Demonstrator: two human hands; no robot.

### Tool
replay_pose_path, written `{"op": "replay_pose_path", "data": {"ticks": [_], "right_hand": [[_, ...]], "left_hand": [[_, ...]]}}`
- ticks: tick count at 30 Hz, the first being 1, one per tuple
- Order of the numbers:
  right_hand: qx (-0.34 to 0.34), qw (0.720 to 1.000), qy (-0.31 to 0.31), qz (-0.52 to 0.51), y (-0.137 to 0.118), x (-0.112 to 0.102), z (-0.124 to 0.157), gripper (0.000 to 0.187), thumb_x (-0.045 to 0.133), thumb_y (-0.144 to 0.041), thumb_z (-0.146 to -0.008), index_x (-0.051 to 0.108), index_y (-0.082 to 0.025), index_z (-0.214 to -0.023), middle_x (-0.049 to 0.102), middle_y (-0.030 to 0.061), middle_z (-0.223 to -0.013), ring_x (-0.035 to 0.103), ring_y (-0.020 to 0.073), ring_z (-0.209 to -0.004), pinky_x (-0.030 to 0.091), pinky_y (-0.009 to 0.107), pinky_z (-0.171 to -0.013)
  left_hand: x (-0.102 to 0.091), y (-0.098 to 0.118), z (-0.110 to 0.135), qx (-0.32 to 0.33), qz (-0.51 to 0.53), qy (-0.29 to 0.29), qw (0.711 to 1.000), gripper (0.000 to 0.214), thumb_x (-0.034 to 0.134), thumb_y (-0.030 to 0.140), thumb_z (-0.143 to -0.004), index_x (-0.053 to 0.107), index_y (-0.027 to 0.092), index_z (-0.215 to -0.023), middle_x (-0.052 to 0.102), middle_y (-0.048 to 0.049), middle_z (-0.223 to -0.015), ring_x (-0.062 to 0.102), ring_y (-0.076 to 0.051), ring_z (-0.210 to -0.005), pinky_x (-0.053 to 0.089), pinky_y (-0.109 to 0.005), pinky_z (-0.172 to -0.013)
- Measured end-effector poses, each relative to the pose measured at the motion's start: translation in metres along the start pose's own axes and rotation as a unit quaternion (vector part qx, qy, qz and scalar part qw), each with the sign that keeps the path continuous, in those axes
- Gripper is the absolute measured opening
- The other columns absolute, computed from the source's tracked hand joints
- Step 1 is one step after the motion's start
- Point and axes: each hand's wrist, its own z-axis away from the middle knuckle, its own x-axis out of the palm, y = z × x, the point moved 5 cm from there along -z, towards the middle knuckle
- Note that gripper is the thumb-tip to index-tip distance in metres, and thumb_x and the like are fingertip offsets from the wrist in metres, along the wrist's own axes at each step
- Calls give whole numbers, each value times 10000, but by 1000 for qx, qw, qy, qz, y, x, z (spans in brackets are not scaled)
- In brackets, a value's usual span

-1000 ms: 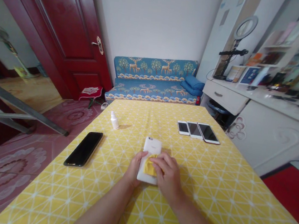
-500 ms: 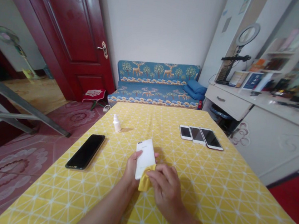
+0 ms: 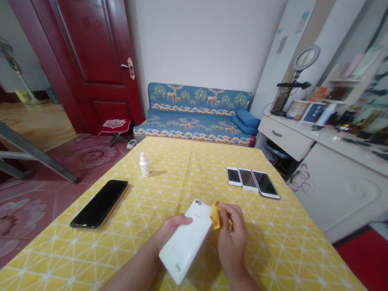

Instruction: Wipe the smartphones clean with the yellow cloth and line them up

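My left hand (image 3: 171,229) grips a white smartphone (image 3: 186,242) by its left edge, thumb across the back. The phone's back faces up, tilted, with its camera at the far end. In my right hand (image 3: 235,234) a small yellow cloth (image 3: 216,216) is pinched between the fingers, at the phone's upper right edge. To the left lies a black smartphone (image 3: 100,204), screen up. Beyond it stands a small white spray bottle (image 3: 144,165). Three white-framed phones lie side by side at the right; the largest is the rightmost phone (image 3: 265,184).
A yellow patterned cloth covers the table (image 3: 124,268). Behind it is a blue sofa (image 3: 197,118) with deer and trees. A white dresser (image 3: 351,177) with a ring light (image 3: 306,58) stands right, a dark red door (image 3: 88,26) left.
The white phone has turned to lean the other way and come nearer me. My right hand with the cloth has moved from its near end to its far right edge. The view shifted slightly.
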Motion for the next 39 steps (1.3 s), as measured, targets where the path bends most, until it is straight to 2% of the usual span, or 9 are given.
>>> {"op": "replay_pose_path", "data": {"ticks": [4, 9, 14, 19, 23, 27, 31, 35, 39], "right_hand": [[51, 996, -78, 13, 9, 8, 3, 157, 512, -278, -903, 646, -196, -891, 649, 35, -870, 612, 176, -811, 474, 296, -714], [24, 953, -287, 89, -8, 30, 21, 365, 530, -355, -900, 630, -184, -595, 489, -40, -480, 465, 106, -477, 349, 234, -504], [43, 961, -267, 56, -15, 34, 27, 473, 592, -418, -856, 542, -219, -1282, 672, 39, -931, 575, 118, -580, 462, 242, -545], [69, 974, -210, 46, 2, 36, 31, 618, 669, -328, -769, 475, -224, -1346, 608, 120, -1257, 625, 259, -1054, 535, 390, -834], [240, 958, -136, -79, 34, 31, 26, 535, 579, -307, -791, 489, -187, -1305, 695, 110, -1053, 657, 174, -598, 526, 294, -467], [308, 941, -40, -134, 63, -2, 4, 517, 632, -349, -712, 564, -148, -1184, 710, 89, -930, 544, 112, -428, 421, 234, -361], [292, 955, 49, 5, 95, -70, -17, 530, 598, -354, -672, 586, -139, -1157, 681, 128, -1030, 629, 201, -619, 508, 320, -478], [184, 945, 38, 268, 105, -120, -26, 535, 502, -374, -732, 588, -115, -1193, 624, 177, -1127, 588, 332, -1059, 480, 505, -884], [104, 886, -56, 448, 102, -116, -19, 696, 539, -520, -740, 564, -37, -1240, 450, 258, -1356, 363, 406, -1310, 281, 565, -1074]], "left_hand": [[3, 21, 8, 92, 45, -32, 994, 427, 480, 328, -850, 596, 82, -1179, 723, -144, -984, 706, -220, -712, 534, -280, -569], [-11, 58, 20, 294, 92, 118, 944, 422, 437, 374, -920, 535, 130, -1250, 711, -126, -977, 685, -215, -829, 547, -352, -780], [-6, 38, 10, 290, -11, 204, 935, 651, 442, 697, -808, 635, 118, -1034, 644, -56, -705, 598, -160, -571, 496, -277, -554], [6, 17, -3, 301, -96, 203, 927, 576, 730, 304, -756, 529, 284, -1295, 644, -42, -1189, 594, -195, -1093, 463, -263, -883], [6, 21, -7, 309, -122, 162, 929, 732, 743, 199, -735, 430, 330, -1383, 535, -63, -1366, 529, -227, -1207, 440, -331, -955], [-1, 24, -7, 304, -112, 154, 933, 726, 754, 230, -730, 441, 304, -1381, 586, -114, -1276, 633, -206, -995, 485, -322, -807], [-3, 22, -8, 288, -149, 159, 933, 661, 763, 234, -725, 507, 240, -1335, 639, -128, -1166, 645, -183, -897, 466, -305, -773], [-1, 23, -9, 292, -162, 172, 927, 562, 753, 247, -739, 560, 199, -1265, 675, -112, -1054, 637, -171, -845, 458, -308, -755], [3, 24, -9, 282, -151, 180, 930, 442, 764, 234, -727, 636, 156, -1143, 688, -109, -995, 630, -164, -807, 450, -300, -742]]}}
